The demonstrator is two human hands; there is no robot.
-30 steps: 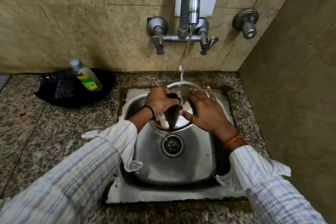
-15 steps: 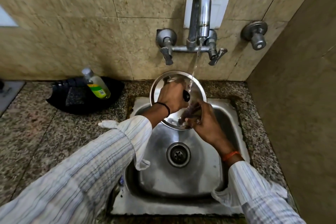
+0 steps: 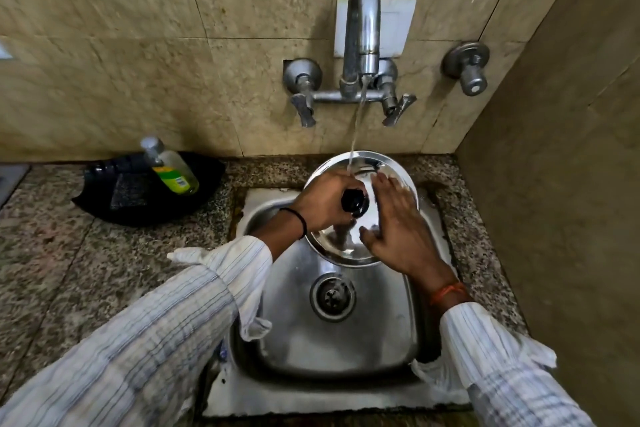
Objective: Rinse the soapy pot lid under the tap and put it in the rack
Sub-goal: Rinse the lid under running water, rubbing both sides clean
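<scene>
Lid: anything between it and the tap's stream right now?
Nothing visible: water from the tap lands straight on the lid. Left hand grips its knob; right hand rests flat on the lid.

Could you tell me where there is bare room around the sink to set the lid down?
Bare granite counter lies left of the sink, in front of the black tray. The basin's back is crowded by both hands.

Shiny silver pot lid (image 3: 360, 163) with black knob (image 3: 355, 202), steel-grey tap (image 3: 362, 28), white blue-striped sleeves (image 3: 166, 333), orange wrist thread (image 3: 448, 291), black wrist band (image 3: 300, 220), speckled grey-brown granite counter (image 3: 69, 253), yellow-green bottle (image 3: 173, 172), beige tiles (image 3: 138, 45).
</scene>
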